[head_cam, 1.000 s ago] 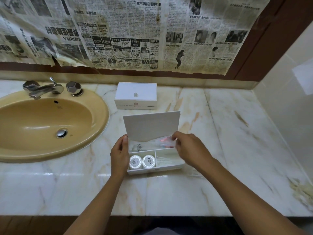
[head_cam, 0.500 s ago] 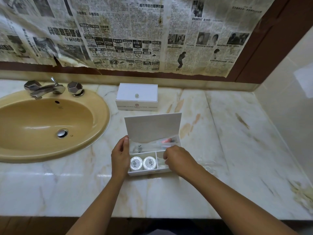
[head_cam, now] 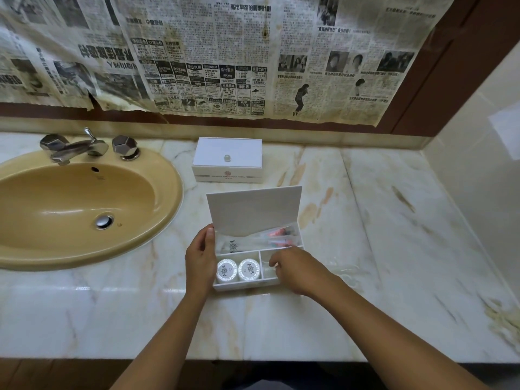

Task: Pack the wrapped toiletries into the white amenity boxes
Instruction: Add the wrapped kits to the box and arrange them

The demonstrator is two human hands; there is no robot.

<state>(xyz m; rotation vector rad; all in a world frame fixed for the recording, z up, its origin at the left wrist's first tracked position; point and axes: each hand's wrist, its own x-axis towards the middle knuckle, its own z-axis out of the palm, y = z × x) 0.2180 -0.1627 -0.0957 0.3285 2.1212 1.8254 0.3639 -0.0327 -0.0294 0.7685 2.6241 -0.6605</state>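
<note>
An open white rectangular amenity box [head_cam: 254,285] is sitting on the pale veined marble counter [head_cam: 394,249], its hinged lid [head_cam: 254,211] standing upright at the back. The left hand [head_cam: 201,258] is resting against the box's left side, fingers fairly straight along the wall and thumb near the lid's corner. The right hand [head_cam: 299,270] is reaching into the front right compartment, its grip curled downward; whether the fingers are pinching anything there cannot be told. Two round silver-wrapped soaps [head_cam: 237,270] are lying side by side in the front left compartment. Clear-wrapped long toiletries with red-orange ends [head_cam: 277,237] are lying across the rear compartment. A second white amenity box with a closed lid [head_cam: 228,160] is sitting farther back, near the wall. A tan oval sink [head_cam: 70,209] with a chrome tap [head_cam: 81,146] is lying to the left, and yellowed newspaper sheets [head_cam: 225,57] are covering the wall above.
</note>
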